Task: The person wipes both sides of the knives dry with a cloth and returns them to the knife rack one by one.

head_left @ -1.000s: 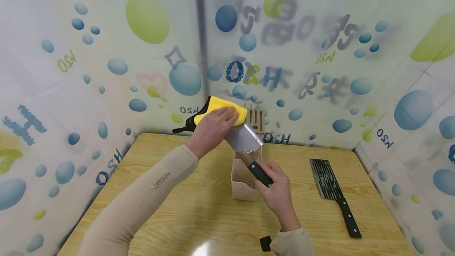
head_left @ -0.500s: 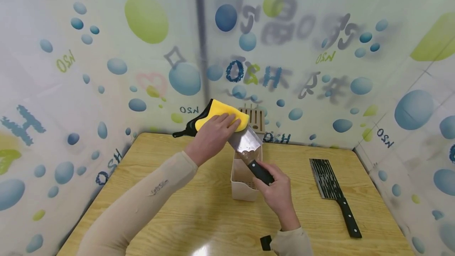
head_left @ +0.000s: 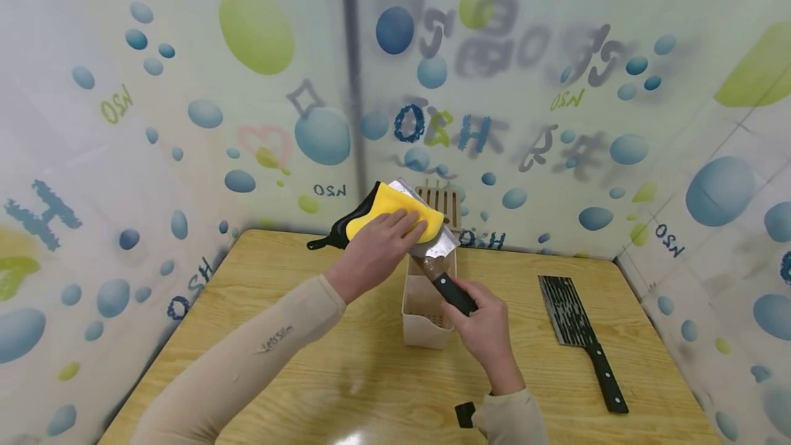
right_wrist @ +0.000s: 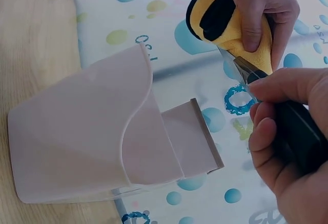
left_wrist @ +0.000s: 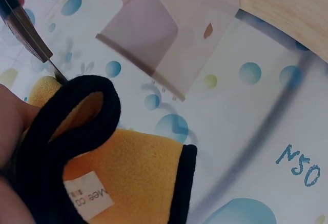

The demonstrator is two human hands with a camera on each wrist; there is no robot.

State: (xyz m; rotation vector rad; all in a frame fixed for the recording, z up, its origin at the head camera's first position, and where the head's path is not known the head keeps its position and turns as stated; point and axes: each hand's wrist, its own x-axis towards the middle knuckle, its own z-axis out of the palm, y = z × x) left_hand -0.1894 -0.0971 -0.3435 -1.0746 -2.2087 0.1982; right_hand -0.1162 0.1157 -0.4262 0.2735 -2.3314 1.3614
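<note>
In the head view my right hand (head_left: 485, 325) grips the black riveted handle of a cleaver (head_left: 437, 244), its shiny blade tilted up to the left. My left hand (head_left: 383, 246) pinches a yellow cloth with black edging (head_left: 402, 204) over that blade. From the right wrist view, the left thumb lies on the near side of the cloth (right_wrist: 241, 34), the fingers on the far side. Most of the blade is hidden by cloth and hand. Below stands a pale plastic knife holder (head_left: 426, 335), also in the right wrist view, open-topped, apart from both hands.
A second cleaver (head_left: 581, 335) with a dark streaked blade and black handle lies on the wooden table (head_left: 334, 390) at the right. A brown slotted panel (head_left: 441, 204) rises behind the holder. Patterned sheeting (head_left: 525, 88) encloses the table's back and sides.
My left hand and the cloth have slid down along the blade towards the handle, baring the blade's far end above the cloth. The right hand keeps its grip almost in place.
</note>
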